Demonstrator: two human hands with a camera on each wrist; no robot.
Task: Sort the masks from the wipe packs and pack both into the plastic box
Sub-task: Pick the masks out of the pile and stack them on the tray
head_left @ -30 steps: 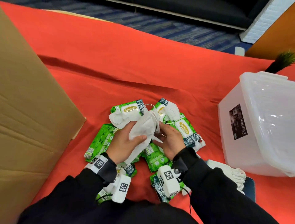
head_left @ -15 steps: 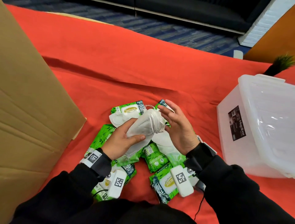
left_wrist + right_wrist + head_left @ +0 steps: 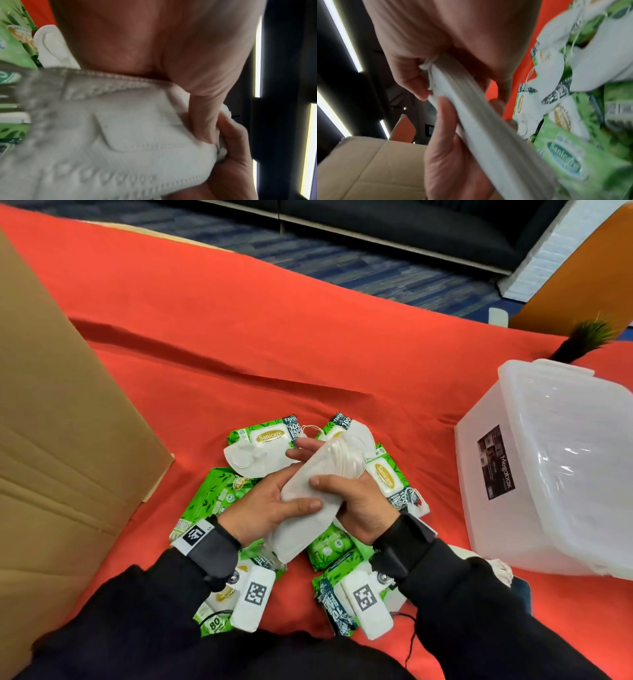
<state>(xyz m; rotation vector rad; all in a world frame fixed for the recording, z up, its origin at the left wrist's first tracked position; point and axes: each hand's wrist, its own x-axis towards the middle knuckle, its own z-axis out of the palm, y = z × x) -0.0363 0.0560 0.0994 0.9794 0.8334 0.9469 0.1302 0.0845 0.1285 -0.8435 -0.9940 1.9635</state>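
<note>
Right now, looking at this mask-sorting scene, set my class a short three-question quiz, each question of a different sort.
1. True or false: the stack of white masks is held by both the left hand and the right hand.
2. Multiple choice: the plastic box stands A) on the person's right, B) on the person's left, C) on top of the cardboard box.
3. Fill in: the green wipe packs lie on a ____ cloth.

Key: 1 true; 2 A; 3 red.

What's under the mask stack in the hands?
Green wipe packs and a loose mask on the red cloth show around the mask stack. Hands and stack hide the pile's centre.
</note>
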